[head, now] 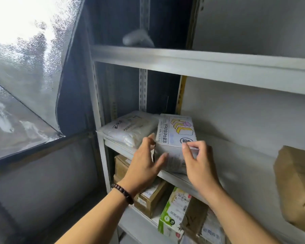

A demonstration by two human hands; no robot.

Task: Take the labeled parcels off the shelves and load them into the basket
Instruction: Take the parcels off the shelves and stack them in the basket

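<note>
The task looked barely begun: no basket was in view, and parcels crowded the shelves. The box, white glossy card printed with toast slices, lay on the middle shelf beside a soft, pebbly white bag. The left grip was open, its straight fingers against the box's left side. The right grip pinched its top front edge. Below stood brown cardboard cartons and a green-white carton.
</note>
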